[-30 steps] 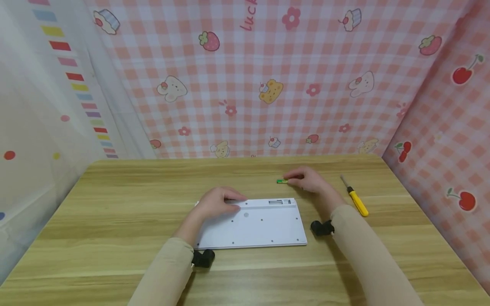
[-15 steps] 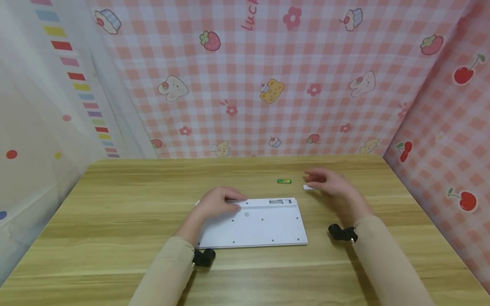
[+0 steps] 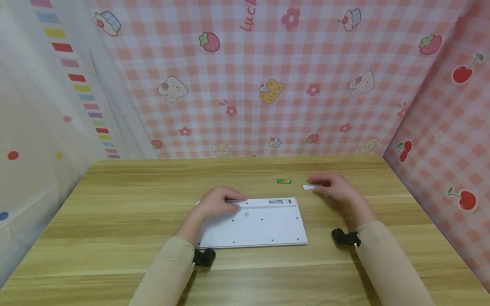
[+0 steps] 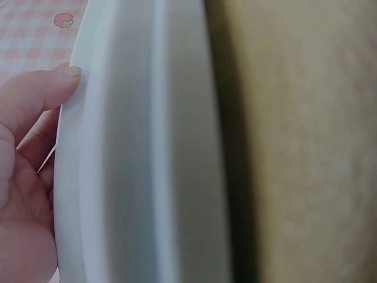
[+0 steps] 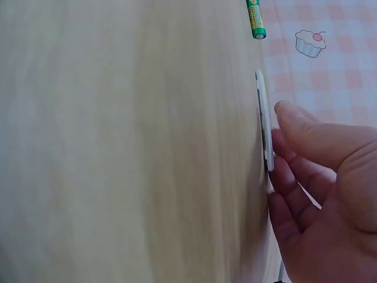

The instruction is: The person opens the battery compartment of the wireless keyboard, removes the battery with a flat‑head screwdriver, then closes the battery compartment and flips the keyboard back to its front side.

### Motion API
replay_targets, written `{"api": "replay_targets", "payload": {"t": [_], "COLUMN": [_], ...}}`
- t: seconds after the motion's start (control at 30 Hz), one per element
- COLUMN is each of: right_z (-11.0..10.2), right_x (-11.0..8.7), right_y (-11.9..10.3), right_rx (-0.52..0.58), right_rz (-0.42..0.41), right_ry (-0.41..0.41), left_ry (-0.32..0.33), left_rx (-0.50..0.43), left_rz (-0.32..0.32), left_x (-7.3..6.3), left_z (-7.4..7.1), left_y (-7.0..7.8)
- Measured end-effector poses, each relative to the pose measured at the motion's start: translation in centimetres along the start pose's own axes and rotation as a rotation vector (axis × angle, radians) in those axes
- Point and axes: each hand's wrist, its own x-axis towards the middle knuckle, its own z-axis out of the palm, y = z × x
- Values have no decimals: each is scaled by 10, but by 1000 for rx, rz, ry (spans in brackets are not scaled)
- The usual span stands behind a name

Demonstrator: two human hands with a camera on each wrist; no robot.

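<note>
A white keyboard [image 3: 264,229] lies face down on the wooden table, its battery compartment [image 3: 276,202] uncovered near the far right corner. My left hand [image 3: 217,203] grips its far edge, thumb on the back and fingers beyond the edge, as the left wrist view also shows. To the right, a small white battery cover [image 5: 265,124] lies at the fingers of my right hand [image 3: 337,187]. In the right wrist view the thumb stands slightly off the cover while the other fingers are at its end. A green and yellow battery [image 3: 284,181] lies left of the cover.
The wooden table [image 3: 115,212] reaches back to a pink checked cloth [image 3: 237,63]. Another patterned cloth [image 3: 451,127] hangs along the right side, and a white one [image 3: 34,127] along the left. My right forearm hides the spot of the yellow screwdriver seen earlier.
My right hand has let go of the battery, leaving it on the table, and has moved right to the white cover. The left hand and keyboard have stayed put.
</note>
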Motion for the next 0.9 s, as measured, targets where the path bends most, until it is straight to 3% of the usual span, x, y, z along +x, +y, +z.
{"api": "replay_targets", "payload": {"t": [0.33,0.9], "right_z": [5,8], "right_x": [0,1], "right_y": [1,-1], "right_rx": [-121,-130], "right_rz": [48,80], "right_ry": [51,92], "left_ry": [-5,-3], "left_rx": [-21,-13], "left_rz": [-1,2], "left_x": [0,0], "left_z": [0,0], "left_y": [1,-1]}}
